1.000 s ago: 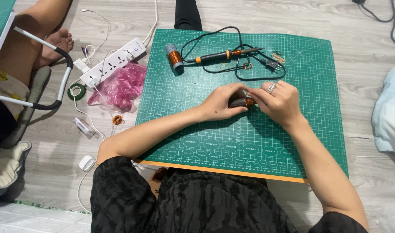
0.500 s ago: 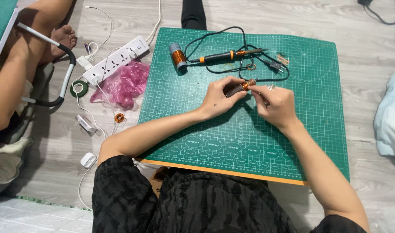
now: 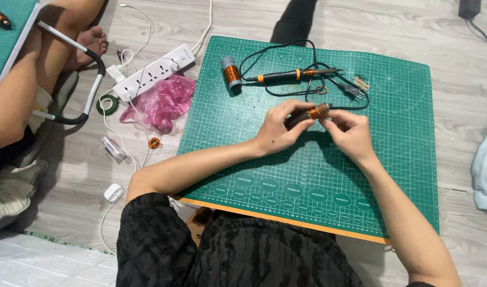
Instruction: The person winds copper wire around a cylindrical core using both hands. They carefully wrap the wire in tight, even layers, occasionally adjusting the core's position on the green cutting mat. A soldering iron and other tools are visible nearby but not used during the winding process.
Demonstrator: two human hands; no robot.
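Left hand (image 3: 279, 127) grips a small copper-wound coil (image 3: 317, 111) from the left; right hand (image 3: 349, 130) pinches its right end with the fingertips. The coil is held just above the green cutting mat (image 3: 307, 180), which lies on a pale wood-grain floor (image 3: 456, 32).

Against one second ago, both hands have lifted off the mat and moved slightly toward its far edge; the coil, then covered by the fingers, now shows between them.

Beyond the hands on the mat: a soldering iron (image 3: 291, 75) with black cord, and a copper wire spool (image 3: 231, 74). Left of the mat: a pink plastic bag (image 3: 158, 102), a white power strip (image 3: 155, 72). Another person's leg (image 3: 20, 101) occupies the far left.
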